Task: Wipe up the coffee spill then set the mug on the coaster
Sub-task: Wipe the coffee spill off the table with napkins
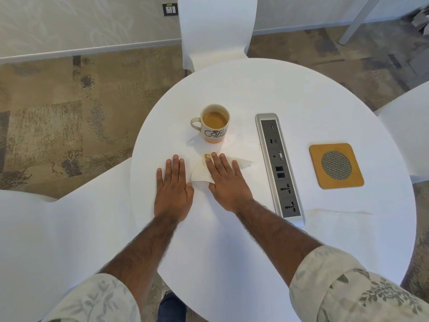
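Note:
A cream mug (pixel 214 126) full of coffee stands on the round white table (pixel 255 94), handle to the left. Just in front of it my right hand (pixel 226 182) lies flat, pressing a white tissue (pixel 199 173) with a brown stain at its tip onto the tabletop. My left hand (pixel 173 184) rests flat on the table beside it, fingers spread, holding nothing. A square cork coaster (pixel 336 166) with a round mesh centre lies far to the right. Faint coffee traces (pixel 257 142) show near the socket strip.
A silver socket strip (pixel 278 166) is set into the table between the mug and the coaster. White chairs stand at the back (pixel 216 29), at the left (pixel 58 240) and at the right edge (pixel 408 126). A pale stain line (pixel 336 211) runs across the table's right front.

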